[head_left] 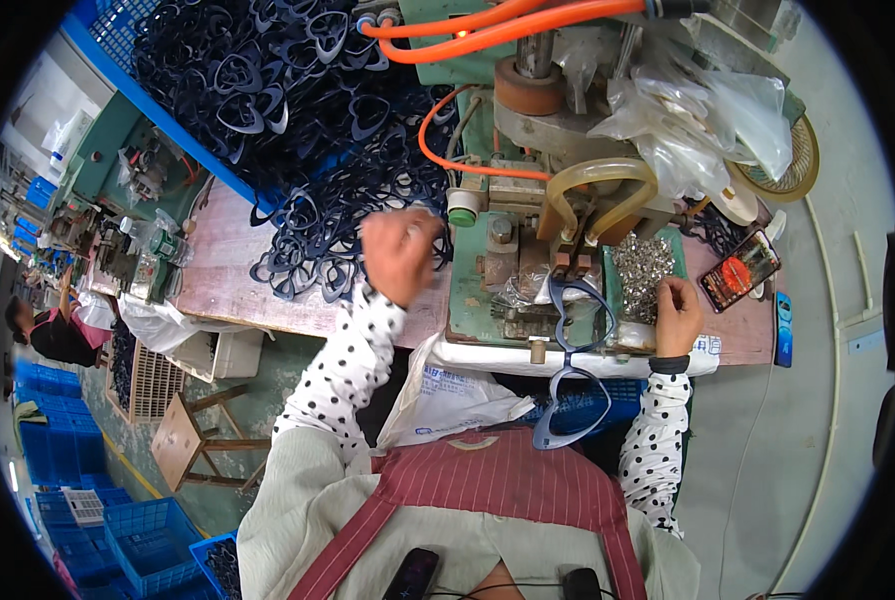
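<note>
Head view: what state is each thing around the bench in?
Left hand, fingers curled, blurred
Right hand, at the silver pieces
Silver pieces, heaped in the green tray
Blue frame, one ring beyond the table edge
Blue crate, heaped with dark frames
Phone, screen lit
Red lamp, lit

Factory workshop, green bench machine (500, 262), stacked blue crates (62, 448), heaped dark frames (257, 95)

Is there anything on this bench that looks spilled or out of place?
Loose dark frames lie in a heap on the table beside the blue crate; they look spilled, though perhaps placed there deliberately. Crumpled clear bags bunch against the machine, which looks untidy. No damage is clear.
</note>
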Action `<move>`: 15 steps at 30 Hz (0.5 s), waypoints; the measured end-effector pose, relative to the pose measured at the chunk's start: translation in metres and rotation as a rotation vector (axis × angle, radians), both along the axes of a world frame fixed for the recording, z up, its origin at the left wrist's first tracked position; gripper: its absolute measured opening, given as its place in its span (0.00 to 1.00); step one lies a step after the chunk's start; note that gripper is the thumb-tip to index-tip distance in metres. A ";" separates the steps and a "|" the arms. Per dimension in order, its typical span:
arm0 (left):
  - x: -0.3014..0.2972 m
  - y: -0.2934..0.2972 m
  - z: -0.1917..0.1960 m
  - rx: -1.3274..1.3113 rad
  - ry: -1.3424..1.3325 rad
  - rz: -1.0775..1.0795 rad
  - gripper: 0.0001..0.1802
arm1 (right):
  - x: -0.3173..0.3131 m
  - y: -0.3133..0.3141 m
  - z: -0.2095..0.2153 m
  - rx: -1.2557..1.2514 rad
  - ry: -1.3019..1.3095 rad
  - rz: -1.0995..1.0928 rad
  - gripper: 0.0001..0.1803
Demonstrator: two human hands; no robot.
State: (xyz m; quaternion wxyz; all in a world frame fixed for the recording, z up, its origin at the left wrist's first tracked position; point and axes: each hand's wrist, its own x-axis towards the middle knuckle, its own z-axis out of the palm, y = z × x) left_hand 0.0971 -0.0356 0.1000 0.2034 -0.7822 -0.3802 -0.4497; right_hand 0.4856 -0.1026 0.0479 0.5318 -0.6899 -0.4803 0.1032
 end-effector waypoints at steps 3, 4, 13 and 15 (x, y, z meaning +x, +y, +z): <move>-0.042 0.039 -0.040 -0.217 0.323 0.468 0.17 | -0.007 0.001 0.004 -0.008 -0.006 -0.022 0.05; -0.052 0.049 -0.054 -0.264 0.367 0.517 0.17 | -0.008 0.001 0.005 -0.012 -0.015 -0.032 0.05; -0.082 0.081 0.021 0.069 0.474 0.517 0.12 | -0.006 0.001 0.005 -0.039 0.091 0.017 0.08; -0.084 0.080 0.048 -0.117 0.460 0.512 0.08 | -0.003 0.001 0.002 -0.046 0.127 0.013 0.07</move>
